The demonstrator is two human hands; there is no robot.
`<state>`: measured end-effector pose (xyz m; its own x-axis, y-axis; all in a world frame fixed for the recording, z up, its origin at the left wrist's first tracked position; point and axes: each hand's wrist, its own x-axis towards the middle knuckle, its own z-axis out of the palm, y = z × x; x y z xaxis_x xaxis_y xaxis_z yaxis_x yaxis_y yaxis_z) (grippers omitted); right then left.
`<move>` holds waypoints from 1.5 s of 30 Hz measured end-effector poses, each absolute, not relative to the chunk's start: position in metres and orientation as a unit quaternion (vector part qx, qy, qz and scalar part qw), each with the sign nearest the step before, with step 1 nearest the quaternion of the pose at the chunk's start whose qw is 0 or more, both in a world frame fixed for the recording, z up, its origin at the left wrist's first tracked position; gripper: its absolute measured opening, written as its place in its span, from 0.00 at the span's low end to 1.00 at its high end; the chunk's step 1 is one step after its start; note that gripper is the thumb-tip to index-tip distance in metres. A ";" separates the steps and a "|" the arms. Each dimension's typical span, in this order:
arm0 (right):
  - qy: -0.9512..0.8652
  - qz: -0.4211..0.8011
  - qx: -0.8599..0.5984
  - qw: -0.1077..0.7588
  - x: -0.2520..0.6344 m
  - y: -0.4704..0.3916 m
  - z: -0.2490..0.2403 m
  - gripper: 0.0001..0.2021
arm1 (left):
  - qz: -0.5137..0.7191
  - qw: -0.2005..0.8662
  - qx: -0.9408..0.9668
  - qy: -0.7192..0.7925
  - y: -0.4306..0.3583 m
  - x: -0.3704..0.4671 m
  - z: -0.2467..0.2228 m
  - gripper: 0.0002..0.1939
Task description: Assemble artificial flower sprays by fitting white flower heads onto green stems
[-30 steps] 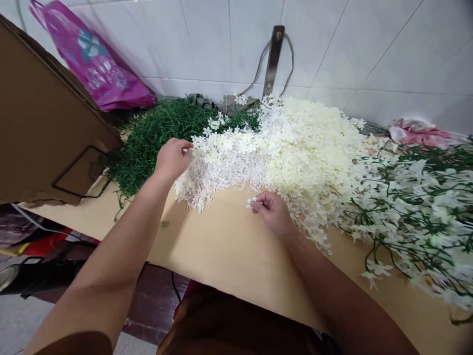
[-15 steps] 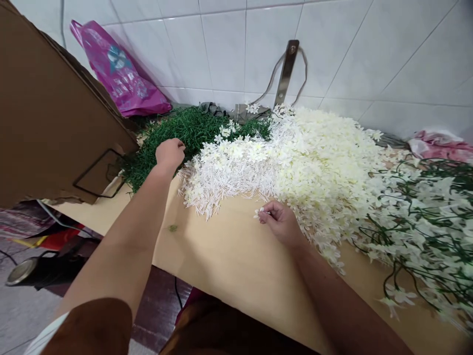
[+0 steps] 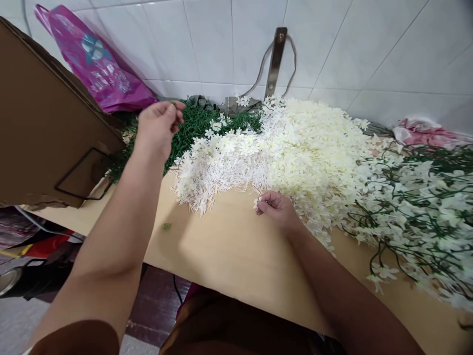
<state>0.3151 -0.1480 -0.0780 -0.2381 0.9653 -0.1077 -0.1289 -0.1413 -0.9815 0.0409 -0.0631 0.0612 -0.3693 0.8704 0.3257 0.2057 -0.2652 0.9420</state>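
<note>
My left hand (image 3: 159, 122) is raised over a heap of green artificial stems (image 3: 192, 123), thumb and fingers pinched together. Whatever lies in that pinch is too small to make out. Low over the board, my right hand (image 3: 280, 213) pinches a small white artificial flower (image 3: 256, 203), its petals showing past the fingertips. Just beyond it spreads a pile of white flowers with pale stalks (image 3: 236, 160), which runs into a thicker cream-white flower heap (image 3: 314, 148). At the right lie white flowers joined to green stems (image 3: 424, 212).
A cardboard box (image 3: 48, 118) with a black wire frame (image 3: 83, 172) stands at the left. Behind it leans a purple plastic bag (image 3: 99, 69). A metal strip with a cord (image 3: 275, 61) rests against the tiled wall. A small green scrap (image 3: 166, 226) lies on the tan board (image 3: 221, 256).
My left hand has lifted up out of the green stems and turned, fingers pinched. My right hand still holds the flower in nearly the same place. The view has shifted slightly.
</note>
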 end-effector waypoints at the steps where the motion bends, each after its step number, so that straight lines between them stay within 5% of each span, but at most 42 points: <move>1: -0.474 0.629 -0.425 0.446 0.317 -0.148 -0.077 0.23 | 0.600 0.302 0.512 0.535 -0.074 0.055 0.052 0.10; 9: -0.381 0.700 -0.358 0.486 0.327 -0.153 -0.066 0.20 | 0.305 0.529 0.655 0.445 -0.148 0.144 -0.036 0.28; 18: -0.413 0.718 -0.350 0.438 0.325 -0.150 -0.076 0.19 | 0.272 0.561 0.670 0.403 -0.145 0.141 -0.050 0.30; 29: -0.447 0.699 -0.375 0.413 0.326 -0.150 -0.073 0.21 | 0.268 0.570 0.665 0.401 -0.145 0.142 -0.052 0.24; 37: -0.554 0.569 -0.420 0.439 0.322 -0.154 -0.070 0.18 | 0.249 0.551 0.673 0.426 -0.143 0.146 -0.051 0.20; 45: -0.523 0.608 -0.422 0.422 0.320 -0.155 -0.074 0.22 | 0.208 0.550 0.693 0.417 -0.140 0.141 -0.047 0.18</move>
